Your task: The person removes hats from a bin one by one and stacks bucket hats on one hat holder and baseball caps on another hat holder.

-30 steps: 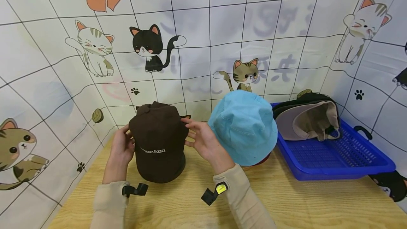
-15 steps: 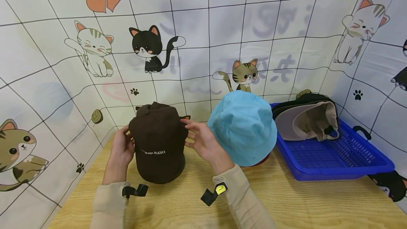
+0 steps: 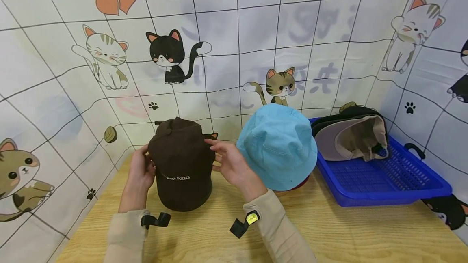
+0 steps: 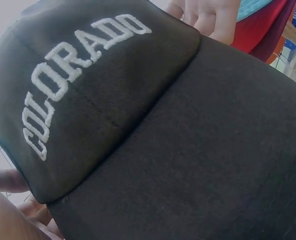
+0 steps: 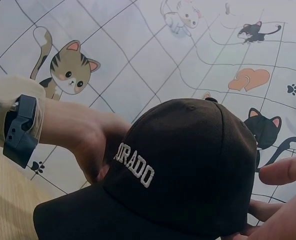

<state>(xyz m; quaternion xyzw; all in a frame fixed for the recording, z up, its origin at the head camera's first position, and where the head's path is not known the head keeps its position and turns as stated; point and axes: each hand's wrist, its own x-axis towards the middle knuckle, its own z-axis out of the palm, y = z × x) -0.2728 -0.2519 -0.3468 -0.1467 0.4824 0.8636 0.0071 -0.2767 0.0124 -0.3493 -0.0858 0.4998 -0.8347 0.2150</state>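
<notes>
A dark brown baseball cap (image 3: 181,153) with white "COLORADO" lettering (image 4: 83,70) stands on the table at the left, its brim facing me and sloping down. Beneath its right side, a second dark edge shows. My left hand (image 3: 140,169) rests along the cap's left side, its fingers partly hidden behind the edge. On the opposite side, my right hand (image 3: 234,165) has loosely extended fingers at the crown. In the right wrist view its thumb (image 5: 283,170) stands apart from the cap, while other fingers reach behind the edge.
Right of my right hand stands a light blue bucket hat (image 3: 279,145), with a dark red edge showing below it. A blue plastic basket (image 3: 384,199) at the right holds a beige and black cap (image 3: 351,137). Cat-patterned wall covering (image 3: 219,19) rises behind the wooden table (image 3: 197,234).
The head view shifts slightly. The brown cap's crown tilts a little and the fingers of my right hand shift slightly against its side; both hands stay beside it.
</notes>
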